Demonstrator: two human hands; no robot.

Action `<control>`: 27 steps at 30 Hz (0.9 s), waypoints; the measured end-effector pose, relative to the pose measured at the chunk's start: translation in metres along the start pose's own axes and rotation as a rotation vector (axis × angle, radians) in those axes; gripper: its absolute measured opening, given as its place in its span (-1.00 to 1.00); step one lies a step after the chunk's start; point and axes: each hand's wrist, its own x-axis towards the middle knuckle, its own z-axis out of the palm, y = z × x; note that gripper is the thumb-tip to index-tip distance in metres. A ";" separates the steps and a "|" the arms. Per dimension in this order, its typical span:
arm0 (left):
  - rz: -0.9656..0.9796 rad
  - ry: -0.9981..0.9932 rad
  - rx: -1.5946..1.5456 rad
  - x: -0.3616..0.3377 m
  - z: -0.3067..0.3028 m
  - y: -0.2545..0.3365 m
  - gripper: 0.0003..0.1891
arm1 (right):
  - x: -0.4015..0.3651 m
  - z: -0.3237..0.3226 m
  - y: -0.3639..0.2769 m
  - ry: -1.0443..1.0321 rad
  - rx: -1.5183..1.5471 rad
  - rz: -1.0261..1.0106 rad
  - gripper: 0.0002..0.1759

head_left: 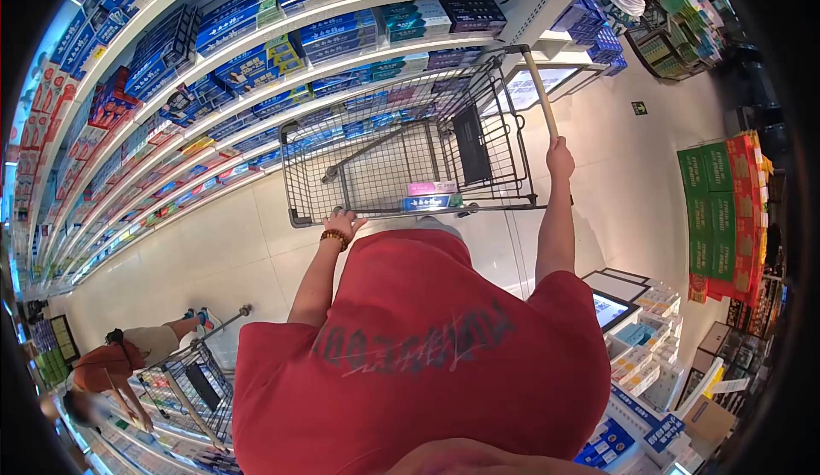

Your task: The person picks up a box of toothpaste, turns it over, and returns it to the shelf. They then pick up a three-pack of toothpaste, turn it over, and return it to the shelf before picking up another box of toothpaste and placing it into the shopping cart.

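A grey wire shopping cart (299,217) stands across in front of me, beside the shelves. My right hand (560,159) is closed around the end of its light-coloured handle (540,90). On the cart's near side rim, close to the front corner, rests my left hand (343,221), fingers curled over the wire, with a beaded bracelet (334,237) at the wrist. Inside the basket, against the near side, lie a pink box (431,189) and a blue-and-white box (427,202). A dark panel (471,143) hangs near the handle end.
Long shelves (256,38) of boxed goods run along the far side and left. Another person (111,360) stands at lower left with a second cart (192,389). Green and red stacked cartons (713,210) stand at right, and a display counter (636,364) at lower right.
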 end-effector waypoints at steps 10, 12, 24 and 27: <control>0.005 0.145 0.032 -0.011 0.017 -0.023 -0.27 | -0.016 0.000 -0.015 -0.024 0.002 -0.012 -0.52; 0.010 0.158 0.028 -0.014 0.016 -0.024 -0.25 | -0.015 0.002 -0.014 -0.032 0.004 -0.017 -0.52; 0.008 0.262 0.004 -0.009 0.014 -0.032 -0.31 | -0.027 0.006 -0.032 0.067 -0.051 0.006 -0.56; 0.025 0.320 0.008 -0.010 0.011 -0.031 -0.39 | -0.024 0.004 -0.036 0.096 -0.087 0.010 -0.54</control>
